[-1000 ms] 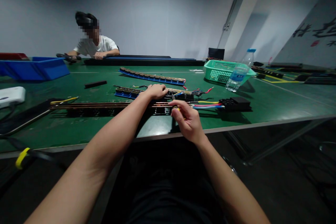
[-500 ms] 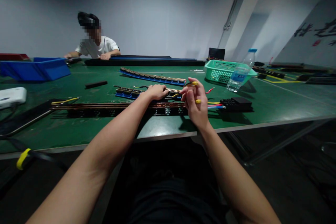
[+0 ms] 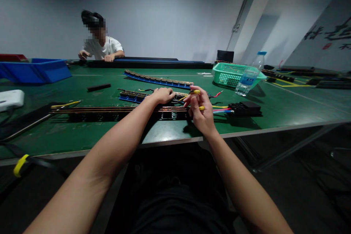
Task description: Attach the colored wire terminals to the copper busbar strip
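My left hand (image 3: 163, 96) lies over a short blue strip with copper bars (image 3: 133, 97), its fingers bent down on it. What the fingertips touch is partly hidden. My right hand (image 3: 201, 111) is closed round yellow-handled pliers (image 3: 196, 91), with the handles apart. Their dark jaws reach left, close to the strip and a yellow wire near my left hand; whether they grip the wire I cannot tell. In front of both hands runs a long black strip with copper bars (image 3: 90, 111), with coloured wires (image 3: 223, 110) leading to a black block (image 3: 245, 109) at its right end.
Behind lies another blue strip (image 3: 159, 79). A green basket (image 3: 226, 75) and a water bottle (image 3: 248, 78) stand at right. Blue bins (image 3: 49, 71), a white device (image 3: 11, 99) and a black bar (image 3: 98, 87) are at left. Across the table (image 3: 287, 113) sits a person (image 3: 102, 47).
My right hand with the pliers has moved slightly left and down, and the handles look a little closer together. My left hand stays on the strip. The person opposite has raised one hand.
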{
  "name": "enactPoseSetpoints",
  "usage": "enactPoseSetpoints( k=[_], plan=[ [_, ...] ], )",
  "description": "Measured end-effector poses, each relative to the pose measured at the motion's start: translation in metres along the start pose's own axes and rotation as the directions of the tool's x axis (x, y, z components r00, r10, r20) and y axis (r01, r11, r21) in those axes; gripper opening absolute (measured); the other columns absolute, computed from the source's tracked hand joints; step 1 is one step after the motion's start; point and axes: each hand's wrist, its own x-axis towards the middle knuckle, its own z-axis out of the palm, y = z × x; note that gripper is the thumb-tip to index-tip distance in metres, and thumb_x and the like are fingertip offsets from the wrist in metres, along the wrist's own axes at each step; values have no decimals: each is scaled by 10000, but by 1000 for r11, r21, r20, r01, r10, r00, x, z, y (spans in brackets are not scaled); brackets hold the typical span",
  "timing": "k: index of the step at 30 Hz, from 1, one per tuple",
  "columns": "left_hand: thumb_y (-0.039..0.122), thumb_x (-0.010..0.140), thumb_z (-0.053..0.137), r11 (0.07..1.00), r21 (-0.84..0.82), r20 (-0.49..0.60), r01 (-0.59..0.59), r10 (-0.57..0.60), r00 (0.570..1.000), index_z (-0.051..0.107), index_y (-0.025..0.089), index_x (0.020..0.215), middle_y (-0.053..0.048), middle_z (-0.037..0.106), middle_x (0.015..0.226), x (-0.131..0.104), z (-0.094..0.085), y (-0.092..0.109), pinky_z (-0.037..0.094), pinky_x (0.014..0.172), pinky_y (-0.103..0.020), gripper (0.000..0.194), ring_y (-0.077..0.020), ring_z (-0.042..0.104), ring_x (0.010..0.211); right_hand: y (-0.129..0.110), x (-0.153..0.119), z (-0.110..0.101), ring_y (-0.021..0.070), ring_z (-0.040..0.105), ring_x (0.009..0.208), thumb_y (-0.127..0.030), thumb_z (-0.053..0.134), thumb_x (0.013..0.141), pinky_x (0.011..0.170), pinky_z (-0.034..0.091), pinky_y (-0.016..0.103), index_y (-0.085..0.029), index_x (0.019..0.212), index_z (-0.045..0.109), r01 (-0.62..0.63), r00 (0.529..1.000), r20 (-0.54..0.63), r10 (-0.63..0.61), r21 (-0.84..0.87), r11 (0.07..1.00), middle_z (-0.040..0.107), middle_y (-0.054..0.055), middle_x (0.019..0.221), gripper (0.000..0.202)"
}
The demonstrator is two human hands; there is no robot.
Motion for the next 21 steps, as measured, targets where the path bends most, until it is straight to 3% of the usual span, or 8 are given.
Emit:
enactPoseSetpoints(
  k=[3, 10, 13, 18, 21],
  plan=[
    [500, 1011, 312, 1000, -6, 3, -3, 3, 1000, 605, 217, 1289, -114, 656, 1308, -2, -2, 1, 456, 982, -422, 493, -324, 603, 1190, -1, 2, 0, 150, 593, 742, -448, 516, 980, 595, 492, 276, -307, 1280, 517, 27, 999, -47, -24, 68, 997, 621, 25, 928, 331],
    [502, 1015, 298, 1000, 7, 28, 9, -10, 1000, 608, 232, 1277, -93, 657, 1314, -5, -6, 4, 456, 985, -419, 487, -312, 602, 1196, 6, 8, 1, 187, 655, 906, -477, 502, 980, 682, 542, 299, -267, 1332, 471, 13, 989, 146, -11, -13, 1000, 675, 70, 1026, 411],
    [481, 1016, 300, 999, 26, 34, 19, -20, 999, 594, 231, 1303, -91, 644, 1336, -3, -5, 4, 458, 983, -406, 480, -305, 597, 1208, 7, 5, 1, 168, 664, 851, -402, 518, 985, 744, 531, 298, -241, 1266, 555, 52, 973, 229, -18, -146, 988, 697, 54, 969, 326],
    [468, 1021, 302, 999, 41, 48, 24, -26, 999, 594, 228, 1308, -88, 636, 1351, 0, -5, 3, 462, 978, -380, 475, -290, 599, 1208, 10, -1, 5, 177, 659, 795, -327, 620, 932, 767, 501, 300, -218, 1092, 693, 285, 895, 439, -80, -423, 860, 739, 61, 942, 207],
    [465, 1023, 304, 999, 43, 45, 24, -26, 999, 591, 226, 1310, -85, 636, 1352, -1, -5, 4, 461, 979, -372, 471, -284, 596, 1213, 8, -1, 7, 163, 652, 760, -294, 586, 950, 739, 503, 290, -222, 1138, 667, 286, 902, 423, -84, -442, 850, 743, 60, 966, 216]
  ],
)
